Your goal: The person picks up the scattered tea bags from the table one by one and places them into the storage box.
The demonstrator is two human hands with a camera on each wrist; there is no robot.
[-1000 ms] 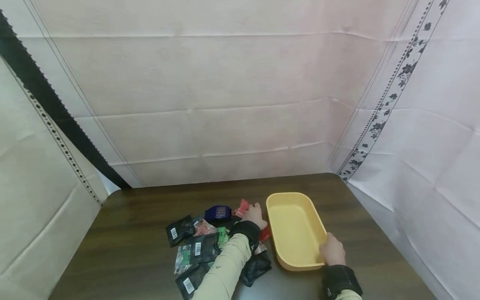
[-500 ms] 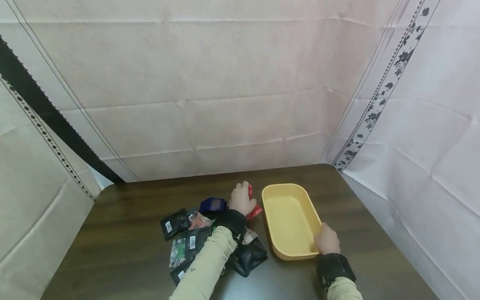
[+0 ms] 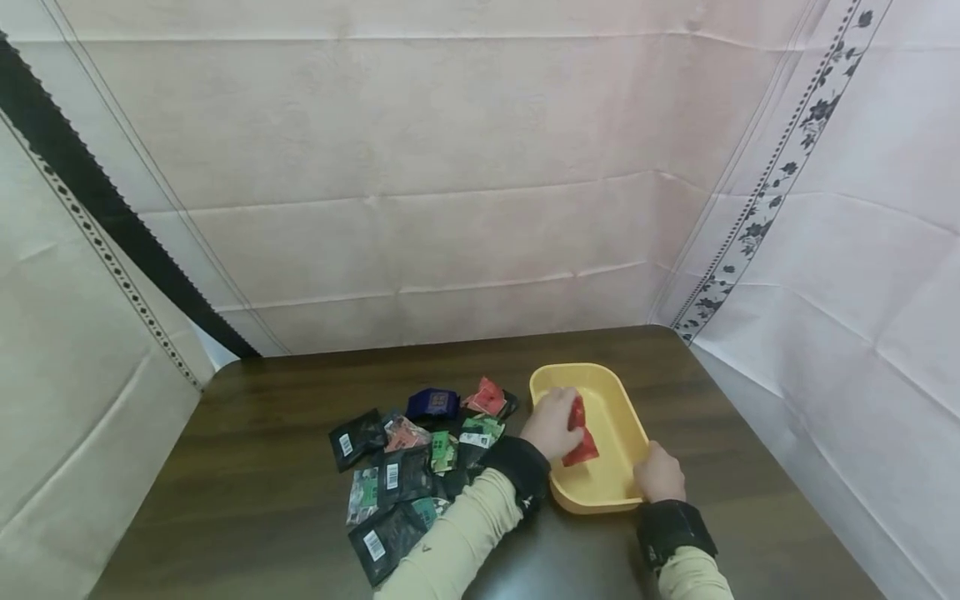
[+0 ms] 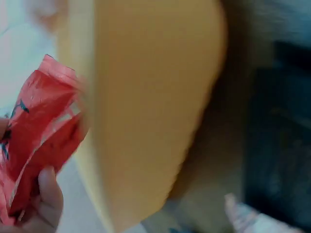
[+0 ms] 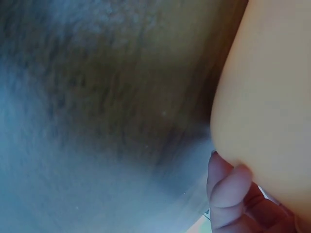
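Observation:
My left hand (image 3: 552,423) pinches a crumpled red packet (image 3: 583,448) over the yellow plastic tray (image 3: 617,408). In the left wrist view the red packet (image 4: 46,128) shows dark print, with thumb and fingers around it beside the tray's wall (image 4: 146,107). At the tray's near right corner, my right hand (image 3: 661,473) holds the rim. The right wrist view has its fingers (image 5: 233,187) bent against the tray's outer side (image 5: 267,97).
Left of the tray lies a heap of packets: several black ones (image 3: 405,475) with white labels, a dark blue one (image 3: 432,404), another red one (image 3: 487,396) and green ones (image 3: 444,450). The brown table (image 3: 277,467) meets white cloth hangings (image 3: 450,208) at its back edge.
My left hand has picked the red packet from the heap's right side and carried it rightward over the tray. My right hand has stayed on the tray's rim.

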